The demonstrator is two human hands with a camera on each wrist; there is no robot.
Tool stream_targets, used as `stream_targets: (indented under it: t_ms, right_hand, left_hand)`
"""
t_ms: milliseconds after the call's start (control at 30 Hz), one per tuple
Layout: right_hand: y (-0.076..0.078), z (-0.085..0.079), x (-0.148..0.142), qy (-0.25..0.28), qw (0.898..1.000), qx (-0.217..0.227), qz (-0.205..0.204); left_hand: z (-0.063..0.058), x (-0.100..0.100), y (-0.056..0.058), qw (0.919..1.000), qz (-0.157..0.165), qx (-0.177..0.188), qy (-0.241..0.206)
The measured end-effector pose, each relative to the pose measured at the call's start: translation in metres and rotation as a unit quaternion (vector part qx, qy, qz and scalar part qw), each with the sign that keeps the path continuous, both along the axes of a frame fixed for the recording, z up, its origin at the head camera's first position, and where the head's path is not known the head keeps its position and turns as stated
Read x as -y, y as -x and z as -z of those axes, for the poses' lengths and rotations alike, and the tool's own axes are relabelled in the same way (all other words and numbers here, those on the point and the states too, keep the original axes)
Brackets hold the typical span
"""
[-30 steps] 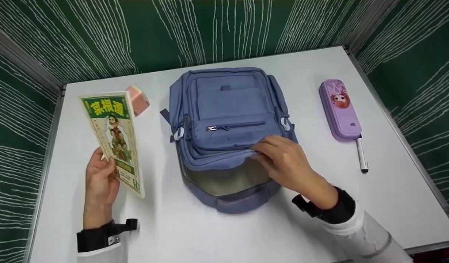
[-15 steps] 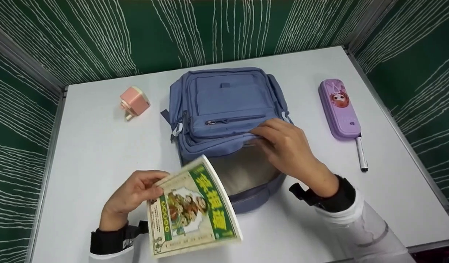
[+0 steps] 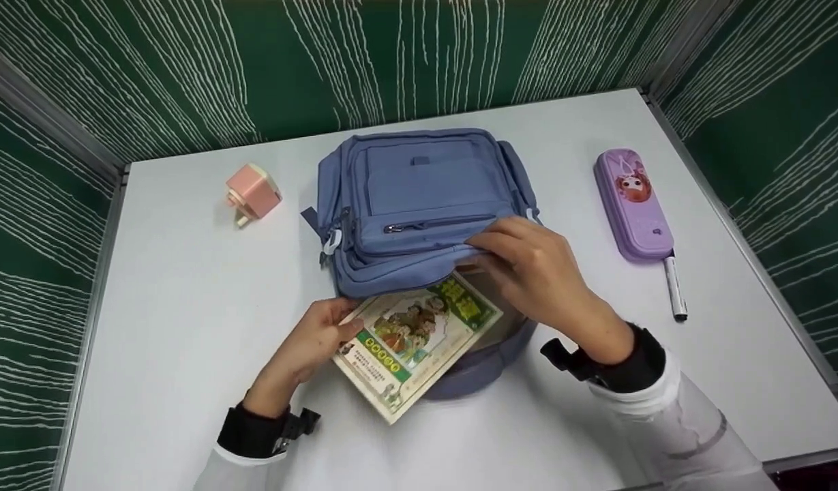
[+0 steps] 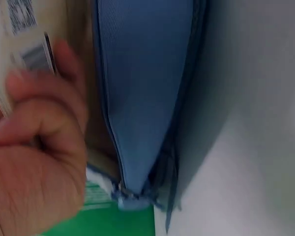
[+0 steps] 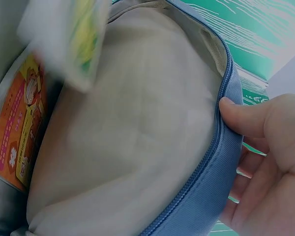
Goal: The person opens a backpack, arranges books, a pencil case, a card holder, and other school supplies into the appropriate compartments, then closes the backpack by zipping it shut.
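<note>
White table (image 3: 187, 286): our left hand (image 3: 318, 341), pinching the book (image 3: 419, 334), has brought its top part-way into the bag (image 3: 439, 181) at six o'clock; our right hand (image 3: 538, 283) grips the rim (image 3: 401, 276).

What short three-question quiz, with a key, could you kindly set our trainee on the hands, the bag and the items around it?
1. Multiple choice: the person's left grip holds (a) a pink block-shaped item, (b) a printed book, (c) a pair of scissors.

2. True or false: the right grip holds the zippered edge of the backpack.

3. Fill in the colour: on the right side of the head view, a marker pen lies at the lower end of a ____ case.

Key: 1, b; 2, true; 3, purple.
</note>
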State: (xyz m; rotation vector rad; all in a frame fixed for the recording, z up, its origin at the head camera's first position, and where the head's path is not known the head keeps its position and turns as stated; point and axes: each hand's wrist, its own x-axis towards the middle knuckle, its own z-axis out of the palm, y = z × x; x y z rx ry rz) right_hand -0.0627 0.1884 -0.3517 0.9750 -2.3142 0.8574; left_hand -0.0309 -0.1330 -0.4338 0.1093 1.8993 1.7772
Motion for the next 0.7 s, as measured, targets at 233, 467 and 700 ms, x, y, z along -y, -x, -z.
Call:
stream_targets:
  t_ms: [233,467,700]
  right_hand:
    - [-0.002,0.002,-0.002,0.005,1.0,0.003,-0.005]
    - [-0.004,0.004,-0.004,0.006,1.0,0.0,-0.012]
    - [-0.005,0.009,-0.006,0.005,1.0,0.001,-0.017]
  left_hand:
    - [-0.004,-0.039,0.003,0.9912,-0.133,0.004,0.0]
    - [0.003,-0.073,0.002,0.9676,-0.216,0.093,-0.093]
    - [0.009,-0.085,0.01,0.9494,-0.236,0.113,-0.174]
